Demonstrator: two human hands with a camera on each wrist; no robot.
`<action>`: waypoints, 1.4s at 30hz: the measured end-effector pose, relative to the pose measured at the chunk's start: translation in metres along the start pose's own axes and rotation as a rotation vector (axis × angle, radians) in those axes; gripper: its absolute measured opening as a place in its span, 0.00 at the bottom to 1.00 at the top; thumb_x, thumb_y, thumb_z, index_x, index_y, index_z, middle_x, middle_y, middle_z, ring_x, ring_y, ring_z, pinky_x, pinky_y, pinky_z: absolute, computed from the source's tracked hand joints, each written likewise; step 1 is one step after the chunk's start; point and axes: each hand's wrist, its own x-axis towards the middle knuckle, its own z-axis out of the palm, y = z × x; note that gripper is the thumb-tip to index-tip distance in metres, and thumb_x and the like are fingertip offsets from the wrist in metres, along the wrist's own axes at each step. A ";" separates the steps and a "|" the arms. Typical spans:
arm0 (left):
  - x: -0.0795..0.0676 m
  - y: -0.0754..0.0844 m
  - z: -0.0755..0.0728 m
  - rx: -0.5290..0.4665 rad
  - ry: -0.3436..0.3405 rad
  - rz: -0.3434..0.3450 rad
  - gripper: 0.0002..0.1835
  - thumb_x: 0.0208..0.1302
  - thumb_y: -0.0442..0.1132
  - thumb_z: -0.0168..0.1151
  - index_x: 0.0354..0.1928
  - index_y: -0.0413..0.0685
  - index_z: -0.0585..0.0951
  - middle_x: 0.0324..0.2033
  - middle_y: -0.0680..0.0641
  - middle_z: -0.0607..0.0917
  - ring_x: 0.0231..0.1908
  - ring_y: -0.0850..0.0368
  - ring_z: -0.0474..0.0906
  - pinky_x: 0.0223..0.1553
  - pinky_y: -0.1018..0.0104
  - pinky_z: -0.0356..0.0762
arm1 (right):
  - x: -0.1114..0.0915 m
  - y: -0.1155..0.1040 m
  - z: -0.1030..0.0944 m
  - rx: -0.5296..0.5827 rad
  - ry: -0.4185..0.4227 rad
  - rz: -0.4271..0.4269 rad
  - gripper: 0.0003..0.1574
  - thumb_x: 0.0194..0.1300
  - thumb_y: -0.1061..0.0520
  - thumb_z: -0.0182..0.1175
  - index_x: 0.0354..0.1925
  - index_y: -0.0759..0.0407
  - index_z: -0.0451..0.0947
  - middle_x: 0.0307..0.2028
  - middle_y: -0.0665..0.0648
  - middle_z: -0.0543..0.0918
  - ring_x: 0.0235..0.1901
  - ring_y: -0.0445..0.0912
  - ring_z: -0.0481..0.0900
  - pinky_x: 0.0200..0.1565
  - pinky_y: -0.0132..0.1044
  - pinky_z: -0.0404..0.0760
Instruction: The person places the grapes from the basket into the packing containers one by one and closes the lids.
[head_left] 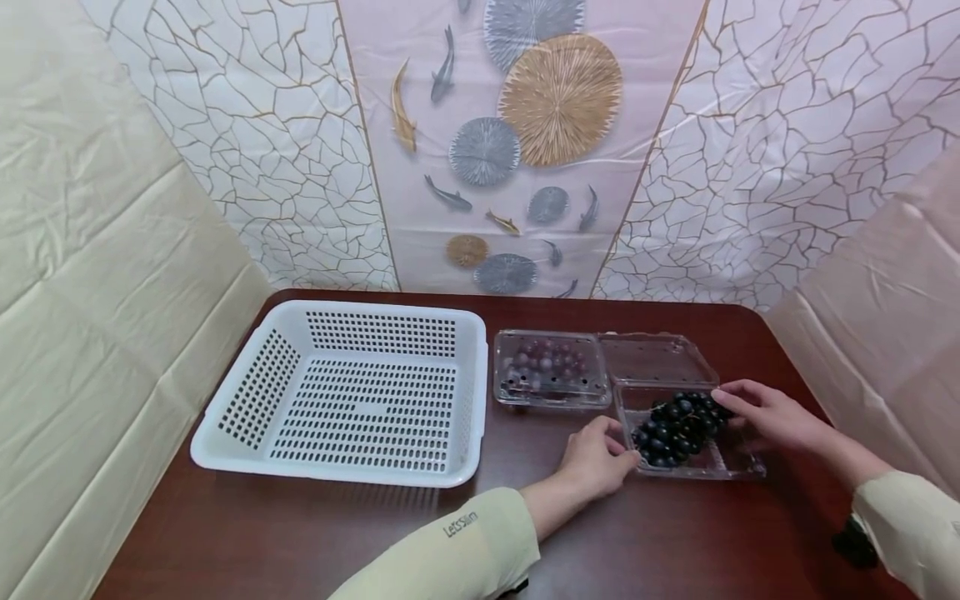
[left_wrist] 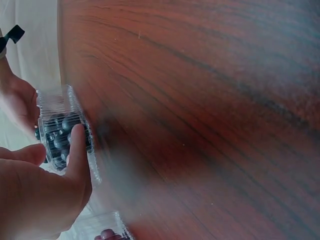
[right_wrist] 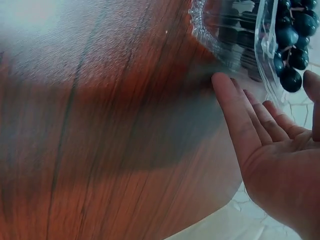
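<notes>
Black grapes [head_left: 678, 427] lie in a clear plastic clamshell box [head_left: 720, 471] whose lid [head_left: 660, 360] is folded back behind it. My left hand [head_left: 596, 458] is at the box's left side. In the left wrist view its index finger [left_wrist: 78, 150] lies straight along the wall, the thumb near the rim. At the box's right side is my right hand [head_left: 772, 417], its thumb by the grapes. The right wrist view shows that hand's fingers [right_wrist: 232, 102] straight beside the clear wall.
Left of the box, a second clamshell box [head_left: 551, 371] with its lid down holds reddish-purple grapes. A large white perforated basket [head_left: 468, 400] stands on the left of the dark red wooden table [head_left: 675, 542]. A patterned cloth [head_left: 300, 167] hangs behind, with beige panels [head_left: 112, 292] at the sides.
</notes>
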 end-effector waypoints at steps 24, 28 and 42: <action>0.001 0.001 0.004 -0.317 -0.012 -0.123 0.18 0.60 0.24 0.72 0.49 0.47 0.82 0.23 0.56 0.83 0.17 0.54 0.85 0.22 0.59 0.88 | 0.018 0.000 -0.003 -0.043 0.000 -0.017 0.40 0.87 0.47 0.50 0.71 0.84 0.60 0.63 0.83 0.75 0.54 0.57 0.85 0.43 0.48 0.92; 0.001 0.002 0.006 -0.325 -0.009 -0.128 0.17 0.60 0.23 0.72 0.47 0.48 0.82 0.22 0.55 0.83 0.17 0.54 0.85 0.21 0.59 0.88 | 0.022 0.000 -0.007 -0.030 0.029 0.000 0.44 0.88 0.44 0.45 0.73 0.85 0.58 0.62 0.80 0.79 0.48 0.36 0.84 0.46 0.46 0.91; 0.002 0.007 0.012 -0.365 -0.010 -0.160 0.17 0.59 0.21 0.70 0.45 0.47 0.81 0.21 0.52 0.84 0.19 0.48 0.88 0.20 0.58 0.87 | 0.034 0.010 -0.016 0.483 0.004 -0.104 0.49 0.90 0.46 0.39 0.75 0.91 0.36 0.52 0.52 0.89 0.47 0.30 0.86 0.48 0.28 0.86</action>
